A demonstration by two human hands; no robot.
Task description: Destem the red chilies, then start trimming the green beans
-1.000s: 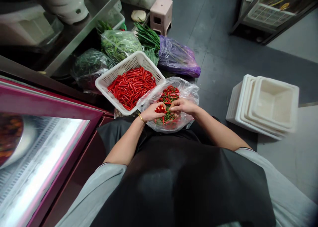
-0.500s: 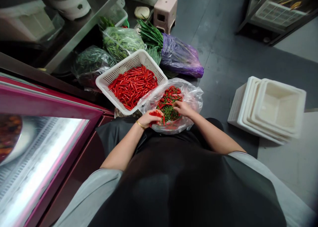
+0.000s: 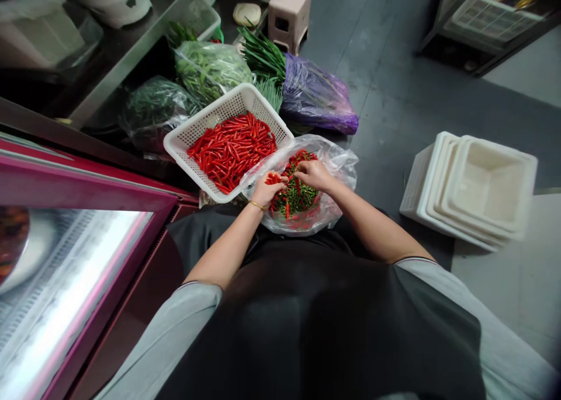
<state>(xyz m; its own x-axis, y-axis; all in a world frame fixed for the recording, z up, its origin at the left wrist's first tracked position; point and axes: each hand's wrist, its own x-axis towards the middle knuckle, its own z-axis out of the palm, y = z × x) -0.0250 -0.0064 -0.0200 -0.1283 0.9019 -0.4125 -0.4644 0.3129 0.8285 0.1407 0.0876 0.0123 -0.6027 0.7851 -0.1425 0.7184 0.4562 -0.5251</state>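
stem-picking seems underway, left hand (image 3: 265,191) curled round red chillies (image 3: 272,178), right hand (image 3: 312,174) bent-fingered over the near bag (image 3: 342,165), its hold unclear, next likely needing a precise pinch.

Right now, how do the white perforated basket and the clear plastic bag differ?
The white perforated basket is stiff and straight-sided; the clear plastic bag is limp and crumpled. The basket holds red chilies without visible green; the bag mixes red chilies with green stems. Both are open-topped and hold red chilies.
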